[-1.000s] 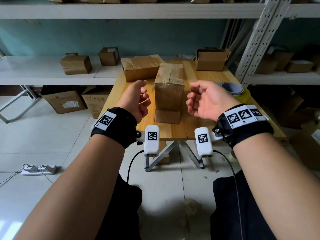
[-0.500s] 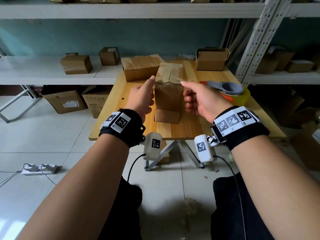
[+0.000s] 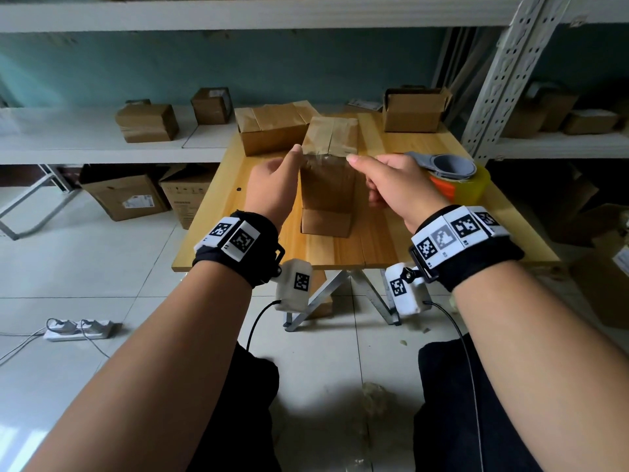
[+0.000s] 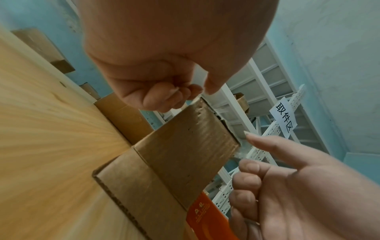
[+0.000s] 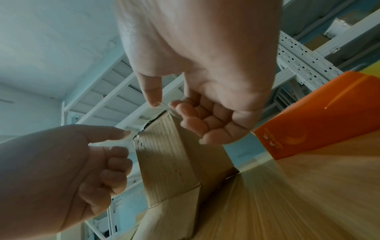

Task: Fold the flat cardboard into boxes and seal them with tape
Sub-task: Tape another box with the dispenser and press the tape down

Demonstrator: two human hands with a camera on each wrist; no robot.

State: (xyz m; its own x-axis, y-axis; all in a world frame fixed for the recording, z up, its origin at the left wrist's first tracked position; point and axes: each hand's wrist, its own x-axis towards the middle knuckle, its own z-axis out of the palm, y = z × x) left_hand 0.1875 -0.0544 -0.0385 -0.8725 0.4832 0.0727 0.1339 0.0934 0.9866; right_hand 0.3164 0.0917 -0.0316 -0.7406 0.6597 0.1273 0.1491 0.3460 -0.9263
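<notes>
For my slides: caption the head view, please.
Both hands pinch clear tape at the upright box's top corners.

I see a matt brown cardboard box (image 3: 328, 185) under glossy clear tape, standing on a smooth, grained wooden table (image 3: 401, 144); the floor tiles (image 3: 85, 260) shine.

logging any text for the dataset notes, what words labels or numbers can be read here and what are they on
"取件区": white paper sign on the perforated shelving upright, left wrist view.
Orange tape dispenser: pale vertical print, too blurred to read.
White label on the floor carton: too small to read.
White label on the small shelf box: too small to read.
Wristband markers: square black-and-white codes, no legible words.
</notes>
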